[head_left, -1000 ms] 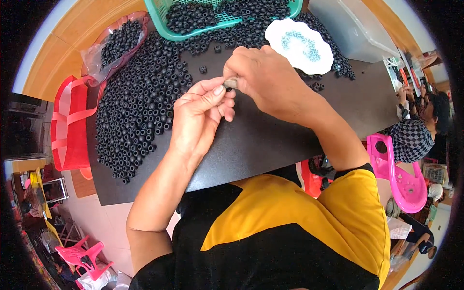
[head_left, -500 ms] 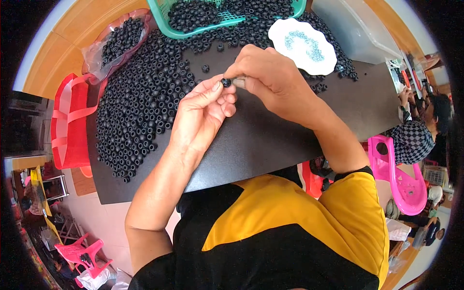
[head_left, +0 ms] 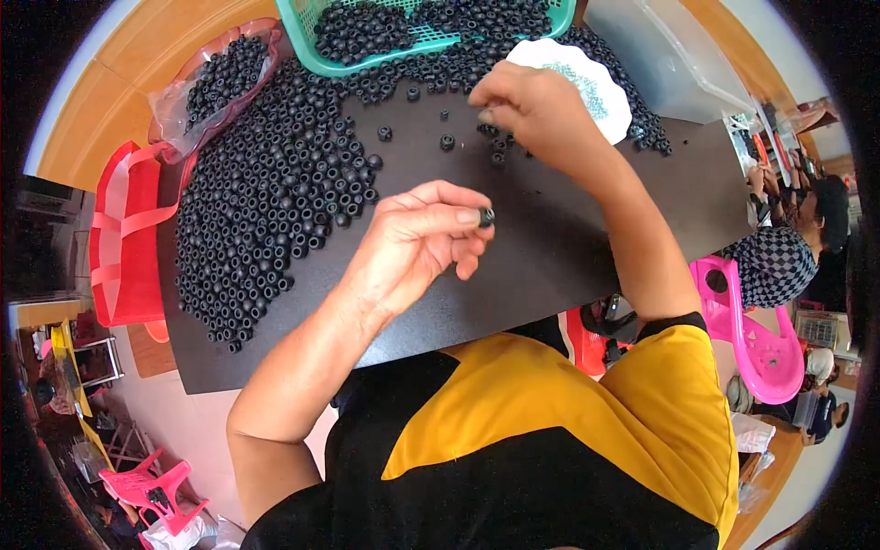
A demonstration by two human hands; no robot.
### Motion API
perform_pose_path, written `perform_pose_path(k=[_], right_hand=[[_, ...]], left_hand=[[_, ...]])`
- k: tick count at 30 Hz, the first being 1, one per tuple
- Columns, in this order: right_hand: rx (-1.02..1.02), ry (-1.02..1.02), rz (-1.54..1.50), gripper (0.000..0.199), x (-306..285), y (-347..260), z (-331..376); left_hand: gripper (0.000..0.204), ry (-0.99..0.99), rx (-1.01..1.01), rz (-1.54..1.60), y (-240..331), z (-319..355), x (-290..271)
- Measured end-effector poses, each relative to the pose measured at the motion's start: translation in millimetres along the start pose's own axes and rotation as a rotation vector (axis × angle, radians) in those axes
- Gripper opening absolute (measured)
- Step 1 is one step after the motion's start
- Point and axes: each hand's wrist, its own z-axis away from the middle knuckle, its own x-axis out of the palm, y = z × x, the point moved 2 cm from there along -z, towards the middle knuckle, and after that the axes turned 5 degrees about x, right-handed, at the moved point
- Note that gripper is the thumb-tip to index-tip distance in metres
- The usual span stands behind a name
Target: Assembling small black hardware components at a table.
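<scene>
Between the thumb and fingers of my left hand (head_left: 417, 236) is a black ring-shaped piece (head_left: 487, 217), its hole facing me, held above the dark table (head_left: 403, 316). Farther off and to the right, my right hand (head_left: 541, 115) has its fingertips curled together; what they pinch, if anything, is too small to make out. It hovers over a few loose black pieces (head_left: 498, 158), beside a white scalloped dish (head_left: 616, 119) of tiny pale bits. A large heap of black ring-shaped pieces (head_left: 266, 192) spreads across the table's left side.
At the back stands a teal basket (head_left: 335, 68) of black pieces. A reddish bowl (head_left: 272, 62) lined with clear plastic holds others. A translucent bin (head_left: 665, 64) is at the back right. A red bag (head_left: 128, 229) hangs at the left edge. A person (head_left: 779, 261) sits at right.
My hands have parted. The left has come nearer and to the right with the black ring-shaped piece; the right has moved away toward the dish, uncovering loose pieces on the table.
</scene>
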Motion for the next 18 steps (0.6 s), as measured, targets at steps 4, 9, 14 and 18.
perform_pose_path(k=[4,9,14,18], right_hand=[[-0.037,0.004,0.14,0.014,11.2,-5.8,-11.2],[-0.067,-0.115,0.269,0.019,29.5,18.0,-34.7],[-0.159,-0.179,0.284,0.019,41.9,3.0,-40.7],[-0.168,-0.156,0.32,0.015,44.3,3.4,-39.0]], left_hand=[[0.012,-0.019,-0.056,-0.05,-2.2,1.2,5.0],[0.014,-0.017,-0.039,-0.065,-0.9,1.2,4.2],[0.018,-0.001,-0.008,-0.01,3.7,1.7,2.6],[0.024,0.049,0.103,0.082,8.1,-3.0,-3.4]])
